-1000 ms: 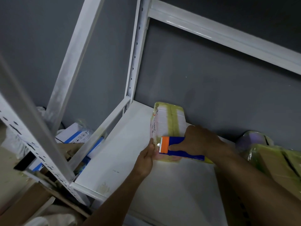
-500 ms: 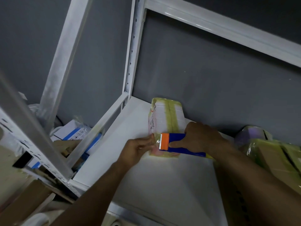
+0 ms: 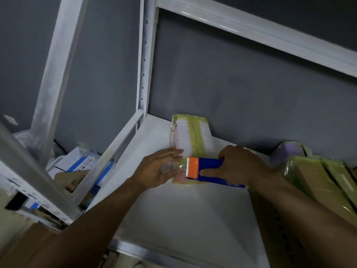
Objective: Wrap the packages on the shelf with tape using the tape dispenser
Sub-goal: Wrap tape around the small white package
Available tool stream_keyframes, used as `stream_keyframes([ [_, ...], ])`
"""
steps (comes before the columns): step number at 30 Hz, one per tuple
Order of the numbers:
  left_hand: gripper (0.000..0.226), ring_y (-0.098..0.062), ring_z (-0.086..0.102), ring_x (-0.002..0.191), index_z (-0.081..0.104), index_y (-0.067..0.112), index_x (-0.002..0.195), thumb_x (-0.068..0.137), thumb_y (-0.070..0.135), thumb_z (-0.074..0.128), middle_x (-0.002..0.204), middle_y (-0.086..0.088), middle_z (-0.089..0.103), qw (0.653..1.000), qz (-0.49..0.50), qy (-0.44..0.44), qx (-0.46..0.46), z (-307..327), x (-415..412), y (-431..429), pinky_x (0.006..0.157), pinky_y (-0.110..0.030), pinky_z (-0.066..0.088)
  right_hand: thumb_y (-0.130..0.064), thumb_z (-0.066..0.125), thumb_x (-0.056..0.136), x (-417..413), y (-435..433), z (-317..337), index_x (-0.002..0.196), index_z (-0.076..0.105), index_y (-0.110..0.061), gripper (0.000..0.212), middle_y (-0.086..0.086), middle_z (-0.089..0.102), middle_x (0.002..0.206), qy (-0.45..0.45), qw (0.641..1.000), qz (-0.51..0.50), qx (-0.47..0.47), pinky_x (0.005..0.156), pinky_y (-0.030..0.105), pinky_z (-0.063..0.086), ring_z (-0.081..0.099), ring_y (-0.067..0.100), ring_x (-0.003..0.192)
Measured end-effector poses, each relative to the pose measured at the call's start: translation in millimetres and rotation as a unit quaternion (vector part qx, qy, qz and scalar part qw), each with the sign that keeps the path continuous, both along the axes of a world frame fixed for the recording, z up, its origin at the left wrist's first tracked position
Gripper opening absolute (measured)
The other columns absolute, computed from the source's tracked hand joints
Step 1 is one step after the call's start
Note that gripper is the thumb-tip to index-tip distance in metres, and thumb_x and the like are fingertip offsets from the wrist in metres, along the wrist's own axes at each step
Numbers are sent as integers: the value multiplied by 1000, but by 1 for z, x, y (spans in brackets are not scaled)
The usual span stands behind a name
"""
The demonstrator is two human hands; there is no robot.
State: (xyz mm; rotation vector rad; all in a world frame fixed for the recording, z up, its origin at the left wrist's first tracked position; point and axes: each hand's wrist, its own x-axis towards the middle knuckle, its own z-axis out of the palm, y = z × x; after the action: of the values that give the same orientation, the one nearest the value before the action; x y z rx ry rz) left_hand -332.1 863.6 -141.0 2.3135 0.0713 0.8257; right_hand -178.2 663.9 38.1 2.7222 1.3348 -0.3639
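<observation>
Left hand point(image 3: 156, 169) flat, fingers straight and together, pressing the package point(image 3: 191, 136) on the shelf point(image 3: 183, 219). Right hand point(image 3: 237, 165) curled round the tape dispenser point(image 3: 208, 170); roll hidden. Package's lower end covered by the 2 hands. Far-right packages point(image 3: 318, 175) cut off.

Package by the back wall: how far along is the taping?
Done: the package already carries yellowish bands of tape lengthwise. In hand: the right hand grips the tape dispenser at its near end while the left hand steadies it. Left: probably cutting this strip; the packages at right already look taped.
</observation>
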Motion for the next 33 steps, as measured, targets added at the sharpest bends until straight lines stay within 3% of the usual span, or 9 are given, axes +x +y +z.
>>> stream_keyframes([
  [4, 53, -6, 52, 134, 66, 20, 132, 86, 43, 80, 145, 12, 57, 999, 18, -21, 16, -1, 0, 1, 106, -33, 51, -104, 57, 50, 13, -17, 18, 81, 64, -27, 83, -9, 65, 76, -7, 1000, -22, 8, 60, 25, 49, 63, 8, 71],
  [8, 49, -3, 50, 129, 60, 24, 135, 91, 43, 73, 144, 18, 54, 999, 22, -2, 26, 5, -1, -4, 99, -31, 53, -98, 62, 58, 22, -30, 21, 78, 64, -25, 75, -9, 64, 71, -14, 999, -29, 11, 58, 23, 46, 65, 8, 68],
  [12, 52, -10, 48, 130, 51, 29, 147, 98, 40, 64, 148, 11, 51, 998, -3, 34, 43, 11, 0, -12, 101, -26, 48, -94, 64, 64, 25, -28, 14, 82, 60, -26, 70, -9, 63, 78, -20, 999, -29, 2, 64, 25, 48, 63, 9, 73],
  [16, 51, -10, 44, 133, 58, 36, 141, 93, 30, 73, 149, 11, 49, 998, 9, 52, 45, 13, -6, -15, 95, -25, 50, -92, 66, 65, 26, -20, 8, 82, 55, -26, 69, -9, 61, 79, -12, 1000, -28, -6, 63, 24, 47, 62, 9, 73],
  [19, 55, -9, 46, 132, 64, 35, 134, 83, 49, 79, 146, 13, 53, 994, 38, 53, 86, 21, -6, -16, 91, -26, 53, -92, 65, 66, 29, -16, 4, 91, 55, -27, 71, -10, 61, 83, -6, 999, -28, -18, 69, 25, 52, 63, 10, 76],
  [21, 57, -7, 42, 138, 69, 34, 126, 79, 65, 76, 146, 16, 53, 993, 53, 52, 93, 28, -2, -19, 96, -26, 50, -93, 65, 65, 32, -16, 1, 89, 53, -28, 69, -11, 61, 82, -2, 999, -27, -17, 70, 25, 53, 63, 10, 76],
  [24, 41, -4, 29, 149, 71, 27, 115, 90, 59, 67, 153, 18, 46, 993, 22, 50, 100, 34, 8, -20, 108, -24, 42, -94, 64, 63, 36, -17, -5, 85, 50, -30, 70, -11, 60, 81, -1, 1000, -24, -19, 74, 28, 57, 64, 11, 76],
  [29, 49, -7, 33, 147, 53, 21, 146, 102, 42, 54, 155, 10, 42, 993, -17, 97, 72, 32, 12, -24, 121, -39, 34, -95, 63, 63, 41, -20, -12, 85, 52, -27, 72, -12, 54, 74, -2, 1000, -26, -9, 64, 24, 49, 62, 9, 72],
  [33, 46, -15, 36, 148, 54, 20, 146, 102, 33, 56, 155, 5, 45, 988, -26, 89, 121, 31, 8, -26, 120, -38, 34, -95, 62, 63, 40, -26, -17, 81, 51, -30, 69, -12, 54, 74, 6, 1000, -19, 14, 60, 23, 42, 61, 9, 72],
])
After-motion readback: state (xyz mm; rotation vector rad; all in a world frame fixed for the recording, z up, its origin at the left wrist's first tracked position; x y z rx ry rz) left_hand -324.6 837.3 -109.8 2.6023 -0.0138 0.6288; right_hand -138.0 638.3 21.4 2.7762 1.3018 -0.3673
